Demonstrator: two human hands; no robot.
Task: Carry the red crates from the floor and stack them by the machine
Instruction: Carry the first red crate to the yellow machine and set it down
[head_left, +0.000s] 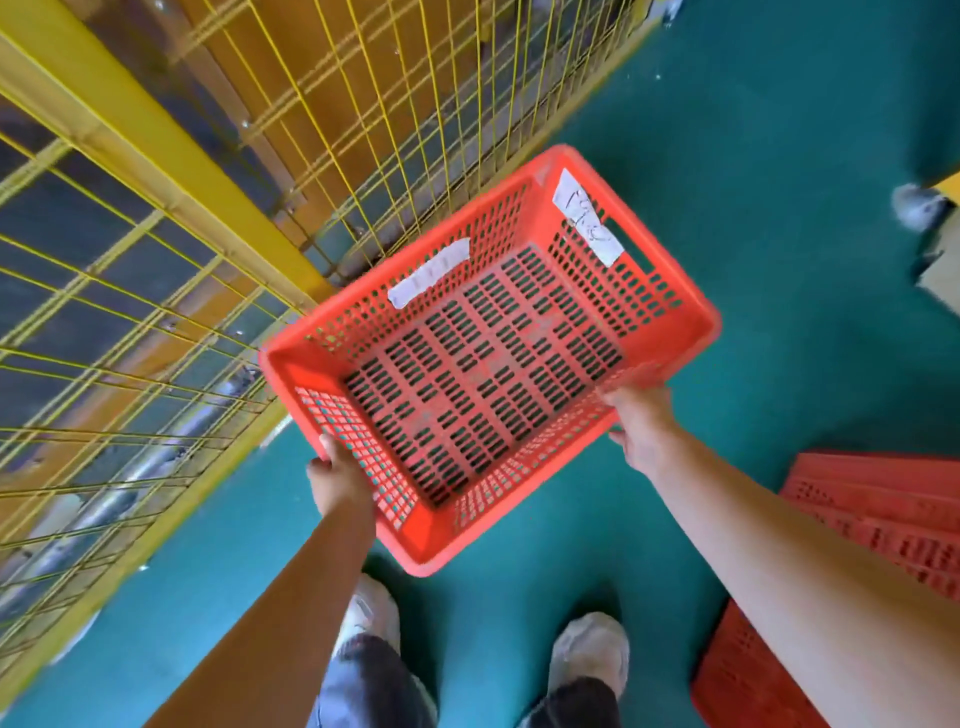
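Observation:
I hold an empty red slotted crate (483, 364) in the air above the green floor, tilted, with two white paper labels on its inner walls. My left hand (337, 478) grips the near short wall. At the long right wall, my right hand (641, 426) is closed on the rim. More red crates (878, 525) lie on the floor at the lower right, partly hidden by my right forearm. The yellow wire-mesh machine guard (156, 291) stands just left of the held crate.
My two shoes (587, 654) stand on the green floor (779, 156) below the crate. A yellow steel post (171, 166) frames the fence. At the right edge a grey caster (917, 205) and a beige object show.

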